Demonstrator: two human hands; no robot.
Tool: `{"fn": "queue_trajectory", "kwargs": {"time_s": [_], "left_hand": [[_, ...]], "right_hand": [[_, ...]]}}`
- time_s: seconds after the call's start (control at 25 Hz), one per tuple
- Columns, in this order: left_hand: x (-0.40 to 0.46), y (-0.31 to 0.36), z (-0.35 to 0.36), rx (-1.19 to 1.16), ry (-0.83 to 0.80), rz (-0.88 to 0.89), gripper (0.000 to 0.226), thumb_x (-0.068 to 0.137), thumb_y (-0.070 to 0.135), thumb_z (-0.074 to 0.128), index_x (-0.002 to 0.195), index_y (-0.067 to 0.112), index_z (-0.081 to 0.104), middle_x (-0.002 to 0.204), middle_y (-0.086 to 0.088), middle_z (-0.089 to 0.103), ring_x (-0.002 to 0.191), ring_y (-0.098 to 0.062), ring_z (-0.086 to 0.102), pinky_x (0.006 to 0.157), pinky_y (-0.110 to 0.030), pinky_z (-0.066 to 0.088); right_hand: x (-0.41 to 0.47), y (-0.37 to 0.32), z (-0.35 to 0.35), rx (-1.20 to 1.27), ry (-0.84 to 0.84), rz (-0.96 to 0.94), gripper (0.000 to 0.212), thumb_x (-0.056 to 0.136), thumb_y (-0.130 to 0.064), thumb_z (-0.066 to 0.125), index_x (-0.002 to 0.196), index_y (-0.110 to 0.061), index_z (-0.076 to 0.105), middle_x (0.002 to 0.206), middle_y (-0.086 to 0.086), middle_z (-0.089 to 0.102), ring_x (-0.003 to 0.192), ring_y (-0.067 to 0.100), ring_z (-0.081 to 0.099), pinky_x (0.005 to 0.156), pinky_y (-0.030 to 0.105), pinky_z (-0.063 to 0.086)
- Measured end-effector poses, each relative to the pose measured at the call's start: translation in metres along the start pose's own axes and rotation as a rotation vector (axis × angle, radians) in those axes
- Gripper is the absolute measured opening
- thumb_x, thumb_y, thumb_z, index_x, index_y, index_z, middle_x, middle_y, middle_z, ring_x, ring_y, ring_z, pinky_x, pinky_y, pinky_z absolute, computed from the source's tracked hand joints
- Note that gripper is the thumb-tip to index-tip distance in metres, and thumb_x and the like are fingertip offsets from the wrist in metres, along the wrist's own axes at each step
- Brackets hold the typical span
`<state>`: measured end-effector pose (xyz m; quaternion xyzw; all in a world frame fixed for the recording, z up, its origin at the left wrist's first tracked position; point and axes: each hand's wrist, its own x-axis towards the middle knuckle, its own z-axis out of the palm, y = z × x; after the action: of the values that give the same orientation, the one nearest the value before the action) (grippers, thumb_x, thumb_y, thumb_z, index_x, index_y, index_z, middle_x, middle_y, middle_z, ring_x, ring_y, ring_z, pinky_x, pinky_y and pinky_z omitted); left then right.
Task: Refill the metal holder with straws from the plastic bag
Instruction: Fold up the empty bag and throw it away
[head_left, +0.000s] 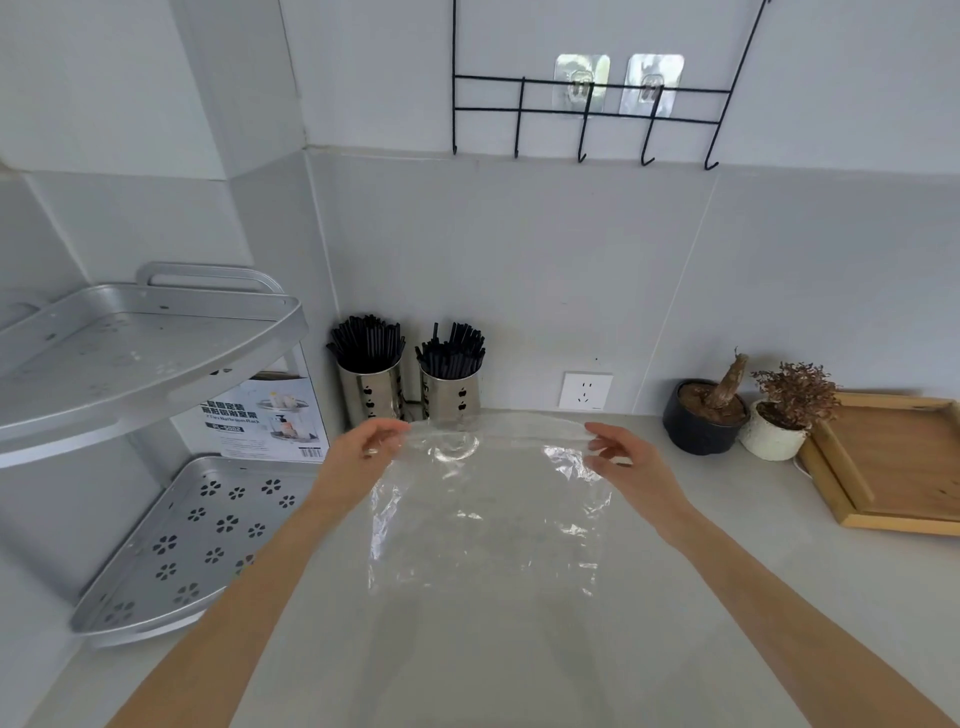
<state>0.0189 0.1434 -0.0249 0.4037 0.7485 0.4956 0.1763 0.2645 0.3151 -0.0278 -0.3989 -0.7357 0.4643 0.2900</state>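
Note:
A clear plastic bag (483, 514) hangs stretched between my hands above the grey counter, and I see no straws inside it. My left hand (363, 447) pinches its top left corner. My right hand (621, 457) pinches the top right corner. Behind the bag, against the wall, stand two metal holders with apple-shaped cutouts. The left holder (371, 397) and the right holder (451, 399) are both packed with black straws (366, 340).
A two-tier silver corner shelf (156, 358) stands at the left, with a printed box (265, 415) behind it. Two potted dry plants (709, 415) and a wooden tray (893, 462) sit at the right. A wall socket (585, 390) and a black wire hook rack (587, 114) are on the wall.

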Motion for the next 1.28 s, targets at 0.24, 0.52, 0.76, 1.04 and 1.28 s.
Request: {"fn": "queue_trajectory", "kwargs": {"time_s": [0.24, 0.52, 0.76, 1.04, 1.28], "left_hand": [[0.003, 0.011, -0.002, 0.157, 0.013, 0.007, 0.027, 0.085, 0.008, 0.057, 0.112, 0.006, 0.057, 0.089, -0.002, 0.057, 0.079, -0.016, 0.051, 0.069, -0.014, 0.04], [0.004, 0.02, -0.009, 0.072, 0.047, 0.029, 0.006, 0.09, 0.018, 0.051, 0.09, 0.013, 0.052, 0.089, 0.003, 0.059, 0.085, -0.015, 0.054, 0.072, -0.02, 0.04], [0.009, 0.034, -0.011, -0.098, 0.077, 0.095, 0.022, 0.092, 0.008, 0.043, 0.075, 0.022, 0.045, 0.07, 0.001, 0.06, 0.06, -0.001, 0.059, 0.065, -0.018, 0.049], [0.014, 0.053, -0.006, 0.01, -0.107, 0.168, 0.023, 0.09, 0.008, 0.048, 0.077, 0.027, 0.049, 0.066, 0.004, 0.06, 0.049, 0.005, 0.055, 0.055, -0.009, 0.046], [0.018, 0.065, 0.001, 0.106, -0.219, 0.259, 0.021, 0.089, 0.017, 0.052, 0.077, 0.034, 0.05, 0.059, 0.015, 0.064, 0.065, -0.013, 0.056, 0.064, -0.017, 0.045]], "right_hand": [[0.002, -0.006, -0.011, -0.096, 0.15, -0.016, 0.022, 0.085, -0.01, 0.06, 0.106, -0.009, 0.064, 0.084, 0.0, 0.055, 0.074, 0.003, 0.051, 0.062, -0.002, 0.037], [-0.004, -0.015, -0.016, -0.137, 0.126, 0.004, 0.004, 0.085, -0.021, 0.062, 0.086, -0.018, 0.063, 0.092, -0.006, 0.046, 0.093, 0.013, 0.048, 0.078, 0.017, 0.03], [0.001, -0.012, -0.01, -0.187, 0.03, -0.006, 0.003, 0.087, -0.02, 0.059, 0.084, -0.021, 0.061, 0.096, 0.005, 0.066, 0.101, 0.018, 0.059, 0.079, 0.024, 0.04], [0.003, -0.029, 0.013, -0.343, -0.229, -0.116, 0.039, 0.084, -0.028, 0.062, 0.122, -0.025, 0.056, 0.114, -0.014, 0.06, 0.106, -0.001, 0.051, 0.095, 0.017, 0.033], [0.002, -0.045, 0.047, -0.25, -0.419, -0.142, 0.028, 0.085, -0.018, 0.06, 0.113, -0.017, 0.06, 0.097, -0.001, 0.067, 0.096, 0.017, 0.062, 0.084, 0.02, 0.043]]}}
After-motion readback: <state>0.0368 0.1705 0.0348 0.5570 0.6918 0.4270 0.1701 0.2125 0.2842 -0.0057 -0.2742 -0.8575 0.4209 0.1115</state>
